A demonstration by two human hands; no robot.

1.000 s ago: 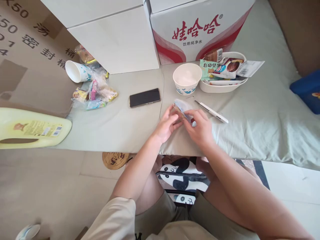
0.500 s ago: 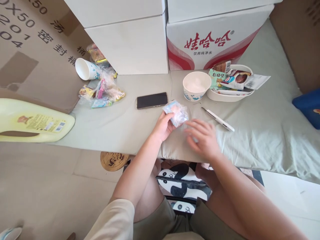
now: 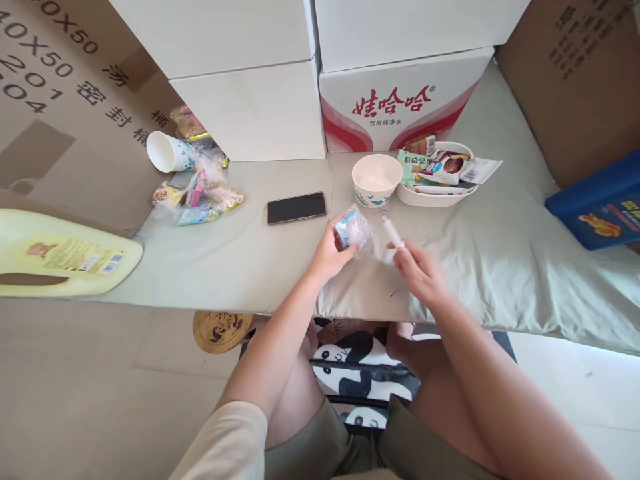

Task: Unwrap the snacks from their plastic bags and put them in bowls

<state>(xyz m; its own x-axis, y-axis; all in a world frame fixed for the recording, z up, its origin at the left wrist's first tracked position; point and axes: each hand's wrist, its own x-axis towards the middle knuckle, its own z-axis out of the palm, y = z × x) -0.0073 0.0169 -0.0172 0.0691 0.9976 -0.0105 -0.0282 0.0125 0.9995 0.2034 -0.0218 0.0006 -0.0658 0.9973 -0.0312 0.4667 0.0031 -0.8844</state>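
Observation:
My left hand (image 3: 333, 257) is closed around a small clear plastic packet (image 3: 354, 227) with blue print, held just above the cloth. In my right hand (image 3: 419, 272) is a white utility knife (image 3: 393, 231), slightly blurred, its tip pointing up and to the left. A short gap separates the knife from the packet. Behind them stands a white paper bowl (image 3: 376, 179) with a blue pattern at its base. A black phone (image 3: 296, 208) lies flat beyond my left hand.
An oval tub (image 3: 437, 197) of snack packets touches the bowl. At left are a tipped paper cup (image 3: 167, 153), several plastic wrappers (image 3: 213, 183) and a yellow jug (image 3: 65, 253). White boxes (image 3: 245, 110) line the back. A blue container (image 3: 600, 203) stands at right.
My right hand has picked up the utility knife from the cloth and brought it near the packet. My left hand has turned the packet a little. The view has shifted slightly.

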